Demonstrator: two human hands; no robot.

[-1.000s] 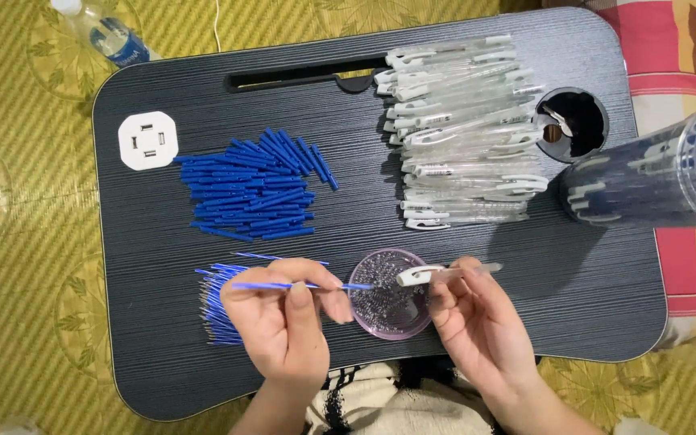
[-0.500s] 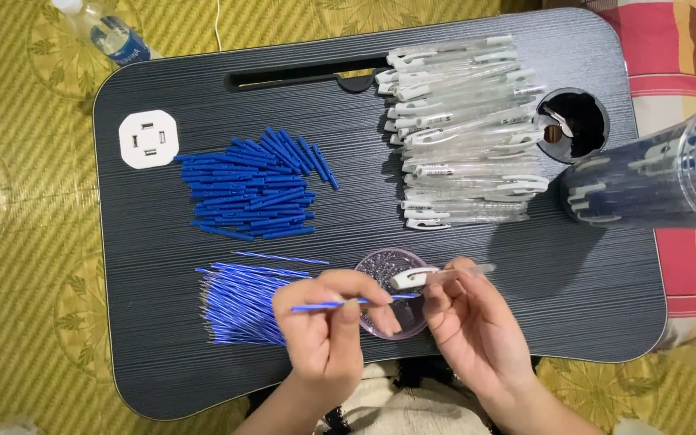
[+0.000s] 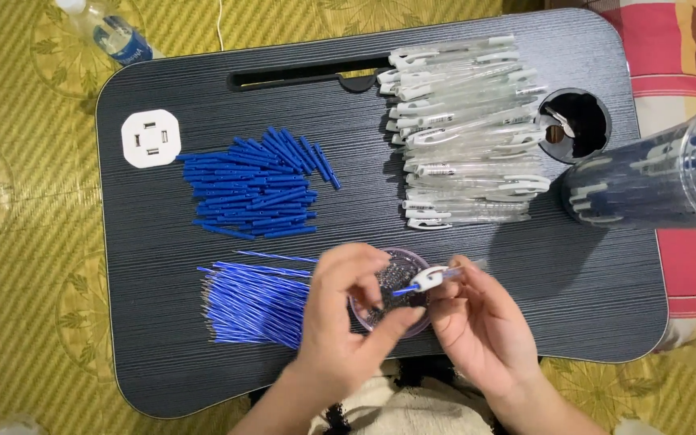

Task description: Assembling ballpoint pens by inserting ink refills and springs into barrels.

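Blue refill (image 3: 403,289), now mostly inside clear barrel (image 3: 438,278)

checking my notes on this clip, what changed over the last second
The left hand moved right from the thin blue refills, carrying one refill to the clear pen barrel held by the right hand; only a short blue end now shows at the barrel's mouth. The right hand kept its grip above the small dish. The blue caps, barrel pile and tray stayed put.
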